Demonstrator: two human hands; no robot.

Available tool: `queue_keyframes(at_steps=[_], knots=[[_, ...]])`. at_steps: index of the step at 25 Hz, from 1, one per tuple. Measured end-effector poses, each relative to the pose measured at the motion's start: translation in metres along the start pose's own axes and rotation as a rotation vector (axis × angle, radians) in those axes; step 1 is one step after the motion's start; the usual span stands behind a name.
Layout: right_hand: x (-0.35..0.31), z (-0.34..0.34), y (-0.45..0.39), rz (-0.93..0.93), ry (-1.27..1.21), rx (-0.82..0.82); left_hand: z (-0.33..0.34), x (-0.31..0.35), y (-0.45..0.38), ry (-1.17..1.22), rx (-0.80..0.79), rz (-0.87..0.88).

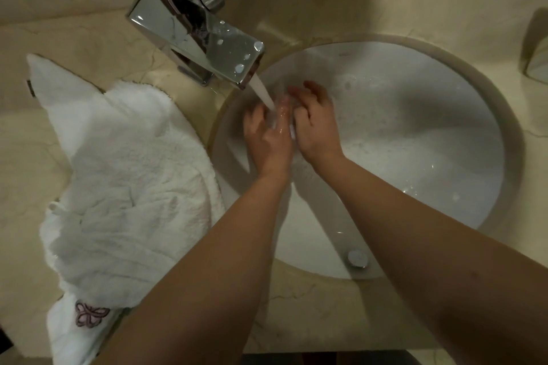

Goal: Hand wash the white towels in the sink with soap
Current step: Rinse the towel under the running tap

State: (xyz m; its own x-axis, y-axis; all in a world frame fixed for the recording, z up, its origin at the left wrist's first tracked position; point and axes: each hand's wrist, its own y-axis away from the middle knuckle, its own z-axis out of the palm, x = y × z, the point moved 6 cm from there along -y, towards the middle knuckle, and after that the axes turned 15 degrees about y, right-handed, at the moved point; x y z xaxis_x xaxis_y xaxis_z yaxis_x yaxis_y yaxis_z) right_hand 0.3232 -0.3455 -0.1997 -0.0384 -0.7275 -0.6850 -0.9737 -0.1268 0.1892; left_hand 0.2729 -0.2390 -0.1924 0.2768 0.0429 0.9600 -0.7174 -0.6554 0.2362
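Fingers (281, 109) of both hands were seen loosely spread and overlapping under the running water, with nothing gripped between them; no towel or soap bar could be made out in either palm. The left hand (268, 142) was held directly beneath the stream (262, 92) from the chrome faucet (195, 35), and the right hand (314, 124) was pressed against it from the right, the two touching at the fingertips.

The white towels (124, 181) were found heaped on the beige marble counter (26, 157), outside the sink (415, 133), to the left of the hands. One edge of the heap was draped just over the basin's left rim. The heap's long axis was laid roughly front to back, from a corner beside the faucet base down to an embroidered pink flower (89, 314) at the counter's front edge. The left hand was judged the nearer one, with the left forearm passing just beside the pile.

Thin suds and droplets were visible on the basin wall, and the drain plug (357, 258) was seen near the front. The basin was not seen to hold any cloth. Hand rinsing was judged to be the step in progress. For any next reach, a leftward move across the rim would be required, most readily by the left hand.
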Motion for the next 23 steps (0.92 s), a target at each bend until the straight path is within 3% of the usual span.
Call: queue_keyframes(at_steps=[3, 6, 11, 16, 20, 23], knots=[[0.005, 0.006, 0.008, -0.069, 0.073, 0.059, 0.008, -0.005, -0.005, 0.034, -0.048, -0.056], [0.020, 0.013, 0.013, 0.038, 0.072, 0.056, 0.019, -0.008, -0.003, 0.178, -0.148, -0.084], [0.031, 0.019, 0.010, 0.136, 0.154, -0.003, 0.031, -0.038, -0.006, 0.143, -0.253, -0.195], [0.037, 0.022, -0.012, 0.124, 0.224, 0.013, 0.029, -0.049, -0.023, 0.117, -0.023, -0.127], [0.034, 0.021, -0.029, -0.055, 0.371, 0.083, 0.034, -0.044, -0.027, 0.062, -0.005, -0.013], [0.039, 0.022, -0.040, 0.047, 0.288, -0.027, 0.040, -0.048, -0.035, -0.100, -0.035, 0.058]])
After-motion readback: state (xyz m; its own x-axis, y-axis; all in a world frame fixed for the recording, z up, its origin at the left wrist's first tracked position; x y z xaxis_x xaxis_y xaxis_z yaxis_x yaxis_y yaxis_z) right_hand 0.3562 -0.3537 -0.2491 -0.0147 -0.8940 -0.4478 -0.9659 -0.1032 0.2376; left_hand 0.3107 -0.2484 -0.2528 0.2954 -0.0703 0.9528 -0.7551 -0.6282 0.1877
